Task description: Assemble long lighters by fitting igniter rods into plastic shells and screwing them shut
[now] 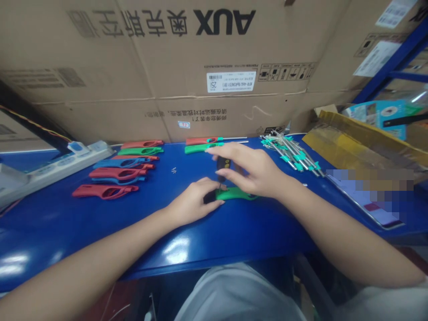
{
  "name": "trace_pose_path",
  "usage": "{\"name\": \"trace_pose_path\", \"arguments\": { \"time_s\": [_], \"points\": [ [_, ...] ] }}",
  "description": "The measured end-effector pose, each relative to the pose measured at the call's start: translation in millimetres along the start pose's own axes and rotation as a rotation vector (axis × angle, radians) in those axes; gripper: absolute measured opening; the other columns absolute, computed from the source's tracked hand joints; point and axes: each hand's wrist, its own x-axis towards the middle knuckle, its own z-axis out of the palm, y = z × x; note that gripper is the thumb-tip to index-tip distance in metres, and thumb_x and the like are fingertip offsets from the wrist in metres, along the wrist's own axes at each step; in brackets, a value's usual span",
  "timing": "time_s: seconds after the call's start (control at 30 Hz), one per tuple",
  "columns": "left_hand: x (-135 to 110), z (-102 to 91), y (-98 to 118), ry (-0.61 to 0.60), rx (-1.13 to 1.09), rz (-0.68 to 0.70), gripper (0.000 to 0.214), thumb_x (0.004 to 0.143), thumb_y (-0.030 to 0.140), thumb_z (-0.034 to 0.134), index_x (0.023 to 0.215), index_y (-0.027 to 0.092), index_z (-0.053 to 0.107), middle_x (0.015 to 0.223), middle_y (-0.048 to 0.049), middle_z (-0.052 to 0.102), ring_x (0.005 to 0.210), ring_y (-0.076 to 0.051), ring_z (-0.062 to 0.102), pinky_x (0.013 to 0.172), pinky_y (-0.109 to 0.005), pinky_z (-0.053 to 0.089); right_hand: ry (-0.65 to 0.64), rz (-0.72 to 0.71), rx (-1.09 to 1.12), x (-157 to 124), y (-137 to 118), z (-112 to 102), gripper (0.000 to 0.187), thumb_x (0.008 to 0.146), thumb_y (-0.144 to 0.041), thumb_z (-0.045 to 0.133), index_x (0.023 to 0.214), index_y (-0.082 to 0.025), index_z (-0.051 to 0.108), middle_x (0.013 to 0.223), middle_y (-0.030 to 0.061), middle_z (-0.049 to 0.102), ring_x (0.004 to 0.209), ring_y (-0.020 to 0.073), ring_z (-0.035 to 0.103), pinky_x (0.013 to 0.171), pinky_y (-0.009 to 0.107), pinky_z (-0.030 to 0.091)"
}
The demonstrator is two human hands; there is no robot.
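A green plastic handle shell (237, 194) lies flat on the blue table (60, 218). My left hand (195, 200) presses its fingertips on the shell's left end, fingers curled together. My right hand (249, 171) hovers over the shell and pinches a small dark screwdriver (223, 167) held upright above it. The tool's tip and the middle of the shell are hidden by my fingers.
Several red, green and blue handle shells (117, 174) lie in a row at the left. A red and green pair (203, 145) sits at the back. A pile of metal rods with teal fittings (292, 154) lies at the right. A white power strip (56, 162), cardboard boxes (200, 67) behind.
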Motion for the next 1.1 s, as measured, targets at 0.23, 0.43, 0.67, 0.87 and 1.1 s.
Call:
{"name": "trace_pose_path", "arguments": {
  "time_s": [0.23,0.43,0.67,0.87,1.1],
  "points": [
    [1,0.2,1,0.008,0.047,-0.012,0.026,0.090,0.025,0.072,0.115,0.020,0.068,0.107,-0.0048,0.074,0.100,-0.021,0.067,0.093,-0.034,0.053,0.019,0.112,0.277,-1,-1,7,0.028,0.099,-0.015,0.051,0.125,-0.020,0.058,0.116,0.0080,0.068,0.092,0.0153,0.067,0.082,0.031,0.057],
    [0,-5.9,2,-0.016,0.050,-0.030,0.027,0.089,0.024,0.072,0.115,0.021,0.066,0.109,-0.0055,0.073,0.100,-0.022,0.068,0.090,-0.036,0.055,0.022,0.115,0.308,0,-4,7,0.030,0.099,-0.016,0.052,0.127,-0.021,0.058,0.115,0.0067,0.067,0.084,0.0125,0.067,0.073,0.026,0.058],
    [-4,-36.4,4,-0.158,0.264,-0.120,0.048,0.085,0.015,0.067,0.132,0.022,0.059,0.126,-0.0100,0.068,0.115,-0.028,0.065,0.101,-0.044,0.053,0.125,0.295,0.179,-6,24,-34,0.026,0.099,-0.024,0.054,0.125,-0.022,0.055,0.110,0.0052,0.066,0.069,0.0109,0.065,0.063,0.025,0.055],
    [2,-31.5,6,-0.160,0.351,-0.105,0.042,0.092,0.038,0.068,0.130,0.022,0.061,0.124,-0.0112,0.065,0.116,-0.030,0.062,0.101,-0.046,0.052,-0.070,0.371,-0.309,-39,60,-60,0.023,0.091,-0.016,0.052,0.111,-0.019,0.063,0.110,0.0097,0.066,0.091,0.0214,0.064,0.083,0.035,0.052],
    [3,-24.8,-1,-0.143,0.320,-0.084,0.035,0.097,0.037,0.062,0.127,0.020,0.065,0.119,-0.0110,0.064,0.109,-0.027,0.062,0.099,-0.043,0.052,-0.371,0.556,-0.363,-62,90,-59,0.021,0.086,-0.017,0.053,0.099,-0.017,0.069,0.116,0.0111,0.057,0.093,0.0207,0.063,0.087,0.033,0.049]
  ]
}}
